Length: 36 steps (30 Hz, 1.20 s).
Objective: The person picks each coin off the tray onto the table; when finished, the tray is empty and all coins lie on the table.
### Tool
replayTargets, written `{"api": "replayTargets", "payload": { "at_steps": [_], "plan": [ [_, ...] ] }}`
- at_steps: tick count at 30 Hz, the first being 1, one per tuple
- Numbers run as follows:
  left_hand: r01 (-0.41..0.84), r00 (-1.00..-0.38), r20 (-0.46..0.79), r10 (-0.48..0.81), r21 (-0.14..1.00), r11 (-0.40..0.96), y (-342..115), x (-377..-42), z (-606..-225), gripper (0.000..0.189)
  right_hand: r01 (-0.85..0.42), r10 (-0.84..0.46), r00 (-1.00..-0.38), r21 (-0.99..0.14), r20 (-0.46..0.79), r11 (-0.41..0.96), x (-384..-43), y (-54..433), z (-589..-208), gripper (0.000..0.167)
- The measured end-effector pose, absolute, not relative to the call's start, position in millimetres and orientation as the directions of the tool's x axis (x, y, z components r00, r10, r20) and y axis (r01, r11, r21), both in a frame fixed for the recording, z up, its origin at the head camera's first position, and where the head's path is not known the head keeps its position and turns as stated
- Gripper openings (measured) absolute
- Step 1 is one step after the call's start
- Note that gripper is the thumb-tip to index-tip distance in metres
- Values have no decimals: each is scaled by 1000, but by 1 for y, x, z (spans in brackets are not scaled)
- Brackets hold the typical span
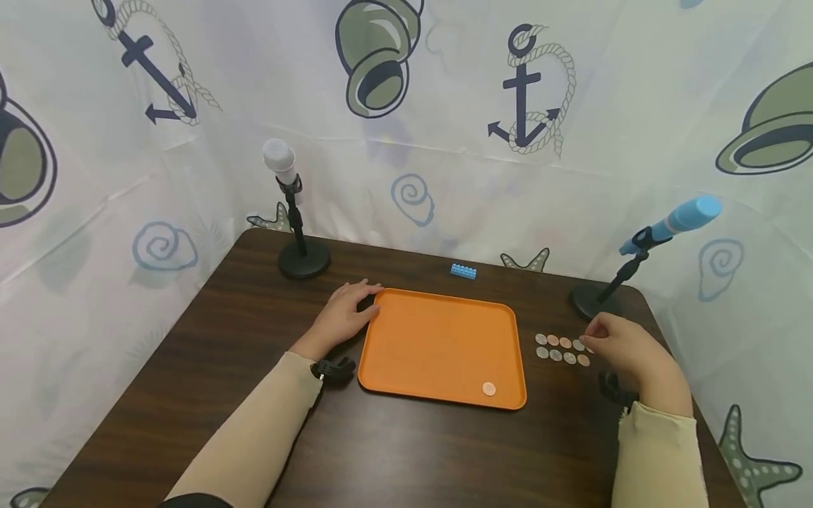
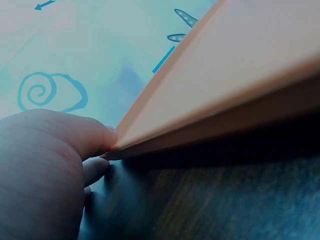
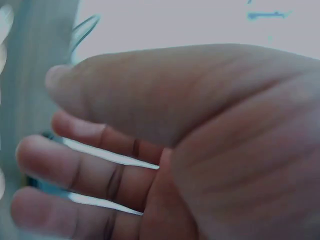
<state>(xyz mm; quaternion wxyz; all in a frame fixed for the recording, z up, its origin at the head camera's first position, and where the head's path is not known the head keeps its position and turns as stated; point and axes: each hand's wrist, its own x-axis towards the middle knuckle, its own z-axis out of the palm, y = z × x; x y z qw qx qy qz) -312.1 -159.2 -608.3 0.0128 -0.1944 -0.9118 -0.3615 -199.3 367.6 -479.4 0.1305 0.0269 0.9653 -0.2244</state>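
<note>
An orange tray (image 1: pixel 438 339) lies on the dark wooden table, with one copper-coloured coin (image 1: pixel 488 389) near its front right corner. My left hand (image 1: pixel 343 314) holds the tray's far left corner. In the left wrist view the thumb (image 2: pixel 102 140) lies at the rim, with other fingers lower beside the corner. Two rows of silver and copper-coloured coins (image 1: pixel 555 355) lie right of the tray. My right hand (image 1: pixel 629 353) hovers at their right end, fingertips over a partly hidden coin. In the right wrist view the fingers (image 3: pixel 55 162) are loosely bent, with no coin visible among them.
A white microphone (image 1: pixel 279 156) on a black stand is at the back left. A blue microphone (image 1: pixel 686 215) leans on another stand just behind my right hand. A blue toy brick (image 1: pixel 464 271) lies behind the tray, near the patterned curtain (image 1: pixel 444 176).
</note>
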Motion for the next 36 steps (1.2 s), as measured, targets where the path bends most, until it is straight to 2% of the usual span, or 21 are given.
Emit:
{"api": "replayTargets", "payload": {
  "at_steps": [3,7,12,16,22,31,36],
  "plan": [
    [365,-924,165,346,653,663,-160,-314,-606,51,20,-76,-976,-432,-204,901,-196,347,-461,31],
    [360,-925,156,347,655,664,-160,-314,-603,51,-38,-150,-967,-462,-208,886,-190,323,-447,32],
    [358,-926,158,342,653,667,-161,-316,-602,51,-129,-240,-949,-444,-203,887,-187,298,-443,30],
    [365,-924,164,345,648,668,-160,-316,-601,50,-226,-320,-930,-404,-180,886,-190,271,-454,21],
    [372,-922,175,346,652,661,-158,-314,-596,50,-347,-459,-860,-405,-223,846,-194,229,-482,29],
    [362,-924,163,347,666,652,-158,-309,-598,50,-402,-584,-768,-512,-261,759,-192,213,-516,30],
    [360,-925,161,344,661,659,-159,-307,-602,51,-439,-566,-793,-431,-226,788,-193,216,-522,28]
  ]
}}
